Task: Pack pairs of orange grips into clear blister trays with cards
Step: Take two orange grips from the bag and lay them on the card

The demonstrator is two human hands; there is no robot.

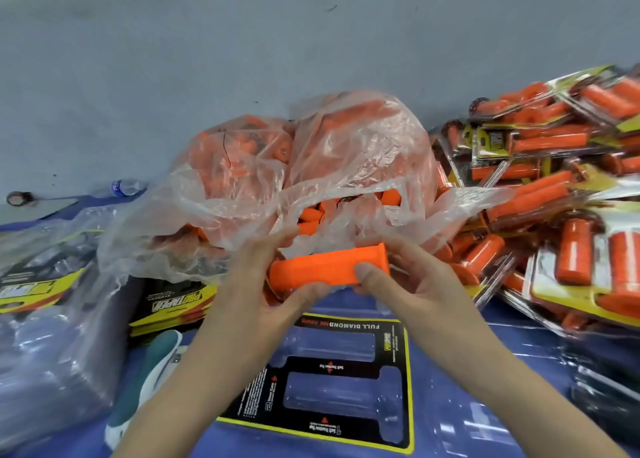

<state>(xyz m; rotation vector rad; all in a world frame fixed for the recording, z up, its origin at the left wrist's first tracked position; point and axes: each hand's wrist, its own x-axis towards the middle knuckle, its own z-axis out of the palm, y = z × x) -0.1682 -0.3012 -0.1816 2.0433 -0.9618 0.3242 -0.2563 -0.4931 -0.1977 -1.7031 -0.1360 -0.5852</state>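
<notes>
An orange grip (323, 269) lies crosswise between my two hands, just above the table. My left hand (266, 284) holds its left end with thumb below and fingers behind. My right hand (405, 277) pinches the flanged right end, thumb in front. Below them lies a clear blister tray on a black and yellow card (332, 374), its two long pockets holding nothing. Behind my hands a large clear plastic bag (311, 180) bulges with loose orange grips.
A heap of packed blister packs (561, 194) fills the right side. A stack of yellow and black cards (173, 305) and bagged clear trays (45, 336) lie at the left. A teal and white stapler (145, 381) rests near my left forearm. A water bottle (124, 187) lies farther back.
</notes>
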